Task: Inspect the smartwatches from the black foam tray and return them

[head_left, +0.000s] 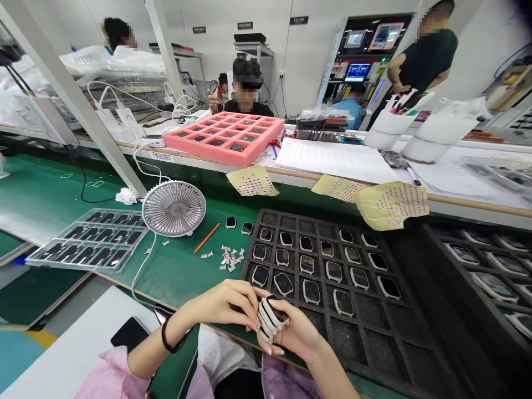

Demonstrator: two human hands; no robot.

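Observation:
A small stack of watch cases (270, 320) is gripped in my right hand (301, 330), thumb on top and fingers underneath. My left hand (236, 303) meets the stack from the left, its fingertips pinched at the edge of the cases. Just beyond both hands lies a black foam tray (369, 327), with watch cases in many of its pockets; one watch case (283, 284) sits askew close to my fingers. Two more watch cases (230, 222) rest on the green bench behind the tray, near an orange stick (206, 238) and a scatter of small pale tabs (231, 258).
A round fan (174, 208) stands on the bench, beside a clear tray (75, 266) of black parts. On the shelf above are a pink foam tray (245, 158) and papers (324, 160). Another foam tray (453, 277) is at right. Several people are across the room.

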